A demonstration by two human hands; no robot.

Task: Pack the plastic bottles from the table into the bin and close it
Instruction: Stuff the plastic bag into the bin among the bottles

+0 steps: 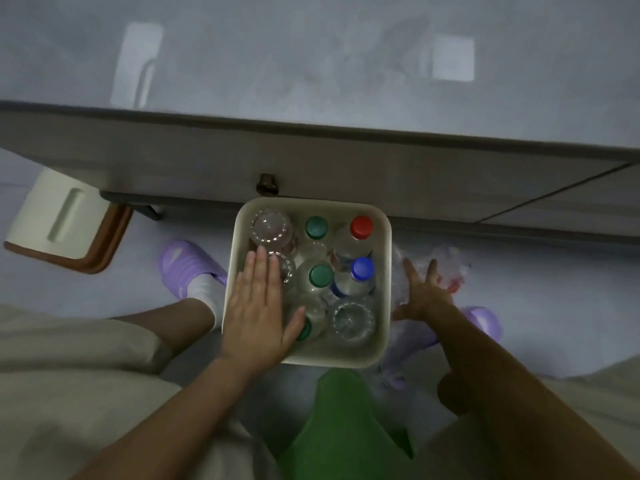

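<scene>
Clear ribbed bottles point(346, 271) fill the square cream bin point(384, 271) on the pale floor point(519, 289). Left hand point(258, 306) lies flat, fingers straight; right hand point(420, 294) splayed on crinkled plastic point(446, 261), gripping nothing.

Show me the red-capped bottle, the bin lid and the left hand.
red-capped bottle point(361, 227): head view, on its red cap.
bin lid point(57, 218): head view, on its cream top beside the handle.
left hand point(258, 303): head view, on its back.

We see the left hand point(254, 308) covering part of the bottles point(313, 271); clear plastic point(440, 268) beyond the right hand point(420, 292) is blurred.
</scene>
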